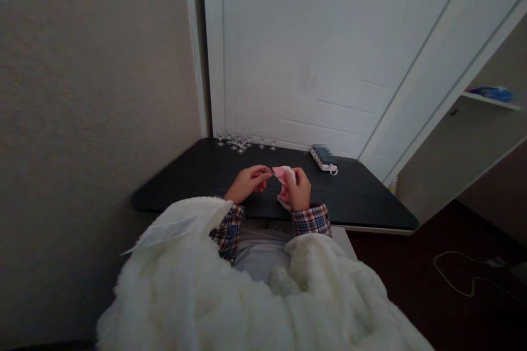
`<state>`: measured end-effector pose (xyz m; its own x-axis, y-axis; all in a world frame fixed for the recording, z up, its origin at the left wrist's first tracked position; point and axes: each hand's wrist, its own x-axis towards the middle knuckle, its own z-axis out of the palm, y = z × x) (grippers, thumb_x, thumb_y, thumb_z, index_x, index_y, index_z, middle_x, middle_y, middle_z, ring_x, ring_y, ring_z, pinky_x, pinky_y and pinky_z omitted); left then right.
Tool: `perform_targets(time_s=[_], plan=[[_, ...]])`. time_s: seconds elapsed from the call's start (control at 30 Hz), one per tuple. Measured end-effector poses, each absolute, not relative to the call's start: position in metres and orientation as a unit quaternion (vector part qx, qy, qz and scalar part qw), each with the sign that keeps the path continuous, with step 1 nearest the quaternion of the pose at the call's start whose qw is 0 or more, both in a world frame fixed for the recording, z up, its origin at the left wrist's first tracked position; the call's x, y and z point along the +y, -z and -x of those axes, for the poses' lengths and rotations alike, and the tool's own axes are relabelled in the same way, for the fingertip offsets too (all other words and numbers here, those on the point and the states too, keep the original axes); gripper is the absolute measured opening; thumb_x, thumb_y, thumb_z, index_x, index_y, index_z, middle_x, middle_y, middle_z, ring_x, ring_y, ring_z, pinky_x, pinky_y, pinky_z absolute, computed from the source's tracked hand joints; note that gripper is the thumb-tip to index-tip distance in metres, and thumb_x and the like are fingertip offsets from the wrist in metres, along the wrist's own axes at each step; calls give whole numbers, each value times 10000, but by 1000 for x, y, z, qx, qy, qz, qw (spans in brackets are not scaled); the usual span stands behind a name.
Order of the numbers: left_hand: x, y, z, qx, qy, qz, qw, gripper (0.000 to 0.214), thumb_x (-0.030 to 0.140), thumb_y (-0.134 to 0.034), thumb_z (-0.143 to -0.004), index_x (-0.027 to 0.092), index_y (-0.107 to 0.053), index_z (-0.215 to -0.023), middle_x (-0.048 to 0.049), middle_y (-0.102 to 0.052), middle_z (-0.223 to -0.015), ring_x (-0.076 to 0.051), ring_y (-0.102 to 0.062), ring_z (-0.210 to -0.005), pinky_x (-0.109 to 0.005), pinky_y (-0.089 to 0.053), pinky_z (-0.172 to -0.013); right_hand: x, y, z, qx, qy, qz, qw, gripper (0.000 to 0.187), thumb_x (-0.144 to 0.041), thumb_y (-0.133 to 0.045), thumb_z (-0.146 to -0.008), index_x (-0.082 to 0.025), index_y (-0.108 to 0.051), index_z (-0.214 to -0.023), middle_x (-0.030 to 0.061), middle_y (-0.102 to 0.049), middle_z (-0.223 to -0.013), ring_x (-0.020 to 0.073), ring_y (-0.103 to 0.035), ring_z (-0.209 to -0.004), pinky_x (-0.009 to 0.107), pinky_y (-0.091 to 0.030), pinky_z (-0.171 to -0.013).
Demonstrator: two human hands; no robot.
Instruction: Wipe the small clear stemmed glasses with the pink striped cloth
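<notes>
- Above the near part of the black wood-grain tabletop (pixel 362 192), taking the far edge as 12 o'clock and the cloth as dial centre: pink-and-white soft cloth (pixel 281 173) is held bunched between the two hands, its lower end toward 6 o'clock.
- Risk, cloth: its hold looks to come mainly from the right, so a tug from the left could work a fold loose.
- Risk, fine item: a thin glint (pixel 273 174) shows at the left fingertips, too small to identify. If it is a separate piece, a slack pinch or a snag in the cloth could drop it onto the tabletop.
- Risk, loose pieces: small clear stemmed pieces with round bases (pixel 241 148) cluster at 10 to 11 o'clock. Probably light and easily tipped; a wide sweep of the left hand could topple several.
- Risk, device: white-cased rectangular device with a dark top and a ring (pixel 324 159) lies at 2 o'clock; an outward swing of the right hand could nudge it.
- Left hand (pixel 249 181): comes in from 8 o'clock, fingers curled, thumb and forefinger brought together beside the cloth. Cannot tell what they pinch.
- Right hand (pixel 300 192): comes in from 5 o'clock, fingers bent, pinching the cloth.
- Forearms: plaid cuffs (pixel 313 220) sit near the tabletop's near edge; elbows hidden by the white fleecy garment (pixel 247 307).
</notes>
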<state>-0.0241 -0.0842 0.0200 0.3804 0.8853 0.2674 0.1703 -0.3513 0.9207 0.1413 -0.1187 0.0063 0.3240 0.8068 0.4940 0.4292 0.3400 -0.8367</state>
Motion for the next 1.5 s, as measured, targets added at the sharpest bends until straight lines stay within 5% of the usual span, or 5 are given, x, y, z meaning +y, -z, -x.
perform_targets(time_s=[0.77, 1.23, 1.5], plan=[[-81, -16, 25, 417, -394, -693, 436, 564, 633, -378, -851, 155, -550, -607, 2, -521, -440, -111, -517, -432, -211, -385, -457, -118, -1, -140, -596, -189, 498, 601, 214, -397, -539, -805, -206, -575, -894, -24, -575, -706, 131, -521, -634, 234, -404, -593], [-83, -16, 23, 329, -430, -720, 434, 439, 462, -576, -813, 184, -524, -1150, 19, -597, -693, -87, -542, -490, -177, -375, -411, -122, -6, -140, -572, -122, 518, 624, 199, -374, -531, -807, -186, -591, -830, -14, -575, -754, 135, -511, -696, 252, -380, -668], [-86, -20, 25, 333, -417, -729, 429, 449, 419, -575, -811, 161, -554, -1177, 12, -590, -671, -95, -543, -515, -183, -386, -437, -120, -5, -140, -552, -139, 524, 634, 215, -388, -520, -799, -185, -588, -823, -21, -568, -736, 129, -491, -671, 244, -376, -649]])
